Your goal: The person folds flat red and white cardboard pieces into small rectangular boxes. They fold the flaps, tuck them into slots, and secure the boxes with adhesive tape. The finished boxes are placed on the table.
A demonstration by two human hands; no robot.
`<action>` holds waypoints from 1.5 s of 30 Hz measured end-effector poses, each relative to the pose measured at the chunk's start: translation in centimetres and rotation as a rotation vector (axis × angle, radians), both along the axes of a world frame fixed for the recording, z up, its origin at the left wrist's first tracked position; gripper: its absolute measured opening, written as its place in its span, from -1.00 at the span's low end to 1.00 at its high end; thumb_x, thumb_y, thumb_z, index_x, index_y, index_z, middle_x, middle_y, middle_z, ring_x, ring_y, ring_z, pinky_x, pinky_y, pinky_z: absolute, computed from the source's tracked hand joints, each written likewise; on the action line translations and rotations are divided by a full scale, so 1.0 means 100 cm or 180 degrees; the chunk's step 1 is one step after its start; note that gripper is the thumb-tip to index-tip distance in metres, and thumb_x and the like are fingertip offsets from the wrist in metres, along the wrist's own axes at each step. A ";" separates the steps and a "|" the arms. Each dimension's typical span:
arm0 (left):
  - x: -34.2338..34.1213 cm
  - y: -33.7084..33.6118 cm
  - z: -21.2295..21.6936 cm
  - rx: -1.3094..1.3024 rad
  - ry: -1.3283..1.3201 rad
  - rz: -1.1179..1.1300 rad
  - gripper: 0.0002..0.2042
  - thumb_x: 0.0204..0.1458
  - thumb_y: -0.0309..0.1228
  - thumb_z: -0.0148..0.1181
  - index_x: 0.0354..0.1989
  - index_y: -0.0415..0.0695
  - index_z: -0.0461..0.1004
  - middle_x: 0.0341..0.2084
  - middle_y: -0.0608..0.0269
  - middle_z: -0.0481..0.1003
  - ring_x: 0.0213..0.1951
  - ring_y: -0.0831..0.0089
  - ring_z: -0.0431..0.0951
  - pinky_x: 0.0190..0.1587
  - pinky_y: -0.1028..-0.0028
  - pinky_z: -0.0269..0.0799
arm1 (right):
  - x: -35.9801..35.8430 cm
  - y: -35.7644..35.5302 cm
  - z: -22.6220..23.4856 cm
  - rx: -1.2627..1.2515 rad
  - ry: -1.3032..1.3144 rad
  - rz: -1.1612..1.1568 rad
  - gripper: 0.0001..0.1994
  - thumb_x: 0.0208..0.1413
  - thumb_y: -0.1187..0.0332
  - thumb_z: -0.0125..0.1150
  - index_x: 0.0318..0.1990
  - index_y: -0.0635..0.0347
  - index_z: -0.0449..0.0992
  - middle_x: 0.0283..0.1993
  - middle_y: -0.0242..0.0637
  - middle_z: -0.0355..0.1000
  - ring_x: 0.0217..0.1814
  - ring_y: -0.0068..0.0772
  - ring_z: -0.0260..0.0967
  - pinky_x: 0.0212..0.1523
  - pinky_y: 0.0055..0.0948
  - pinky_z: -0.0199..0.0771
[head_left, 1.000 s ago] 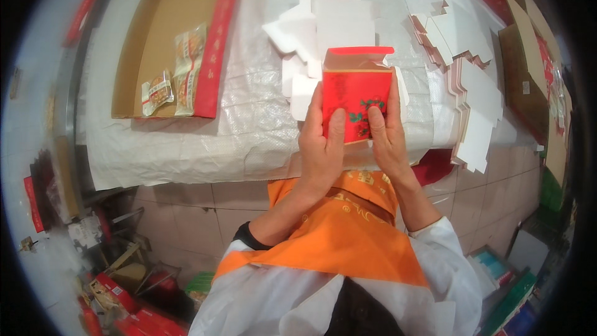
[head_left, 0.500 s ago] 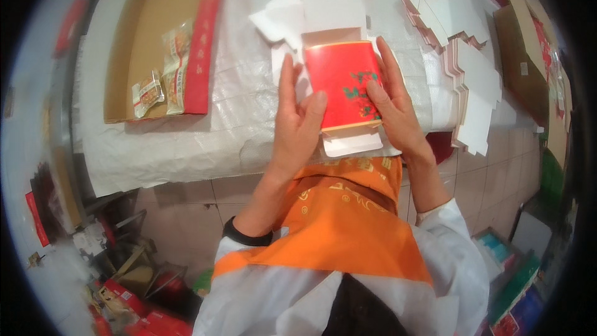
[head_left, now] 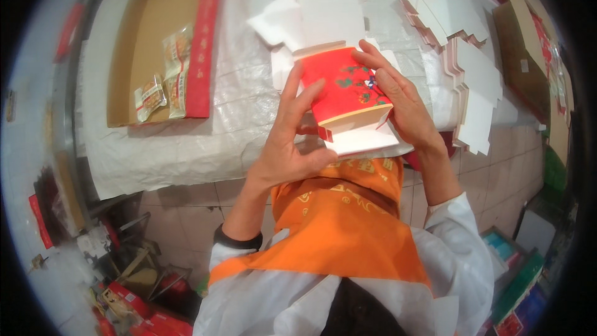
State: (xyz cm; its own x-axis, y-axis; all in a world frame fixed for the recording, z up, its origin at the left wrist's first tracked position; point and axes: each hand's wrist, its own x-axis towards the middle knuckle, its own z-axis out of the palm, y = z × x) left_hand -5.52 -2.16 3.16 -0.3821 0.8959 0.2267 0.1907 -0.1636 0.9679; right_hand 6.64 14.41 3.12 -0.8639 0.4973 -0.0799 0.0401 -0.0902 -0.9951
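A red cardboard box [head_left: 339, 90] with a green and multicoloured printed pattern is held in front of me, near the table's front edge. Its near end stands open, and white flaps [head_left: 364, 141] stick out toward me. My left hand [head_left: 286, 140] grips the left side, fingers along the edge and thumb by the lower flap. Against the right side presses my right hand [head_left: 407, 102], its fingers reaching over the far right corner. Just beyond the box lie white unfolded carton blanks [head_left: 329, 12], partly hidden by it.
At the left is a shallow brown tray with a red side [head_left: 202, 43], with a few wrapped snacks [head_left: 177, 78] in it. Stacked white blanks [head_left: 476, 87] overhang the table's right edge. A brown cardboard carton [head_left: 522, 62] stands farther right. White sheeting [head_left: 242, 124] covers the table.
The box has tilted, so its near opening and flap show more. My left thumb has dropped from the front face to the lower flap. My right fingers have shifted over the far corner.
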 end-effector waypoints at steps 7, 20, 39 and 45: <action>0.006 0.006 -0.017 0.0392 0.0032 0.0558 -0.53 -0.05 -0.36 0.14 0.06 -0.19 0.22 0.18 -0.06 -0.03 -0.07 0.30 0.39 -0.24 0.48 0.47 | 0.001 -0.007 0.003 -0.0066 0.0267 0.0163 -0.48 0.16 0.13 -0.24 0.20 0.24 0.05 0.33 -0.18 -0.15 0.34 -0.32 -0.15 0.26 -0.41 -0.10; 0.039 0.017 -0.027 0.0601 0.1003 0.1310 -0.48 -0.09 -0.53 0.10 0.11 -0.26 0.13 0.20 -0.08 -0.15 0.00 0.18 0.33 -0.20 0.42 0.47 | -0.012 -0.032 0.002 -0.1786 0.1203 -0.0822 -0.36 -0.02 0.47 -0.04 0.25 0.21 -0.11 0.20 -0.24 0.02 0.23 -0.38 -0.02 0.17 -0.39 0.08; 0.026 -0.014 -0.011 -0.1018 -0.0105 -0.0036 -0.45 -0.06 -0.46 0.08 0.14 -0.30 0.07 -0.06 0.02 0.28 0.00 0.36 0.30 0.03 0.43 0.20 | 0.016 0.018 0.006 0.0341 -0.0628 0.2405 -0.21 -0.21 0.30 0.13 0.26 0.19 -0.07 0.14 -0.11 0.14 0.20 -0.24 0.07 0.19 -0.37 0.03; 0.065 -0.033 -0.033 -0.1158 -0.1266 0.0498 -0.41 0.04 -0.46 -0.02 0.22 -0.28 -0.12 0.02 0.02 0.18 -0.03 0.41 0.28 0.02 0.45 0.20 | 0.029 -0.004 -0.031 -0.0911 -0.0748 0.1076 -0.58 0.02 0.34 -0.01 0.07 0.22 0.20 0.05 -0.24 0.26 0.07 -0.51 0.19 0.03 -0.50 0.23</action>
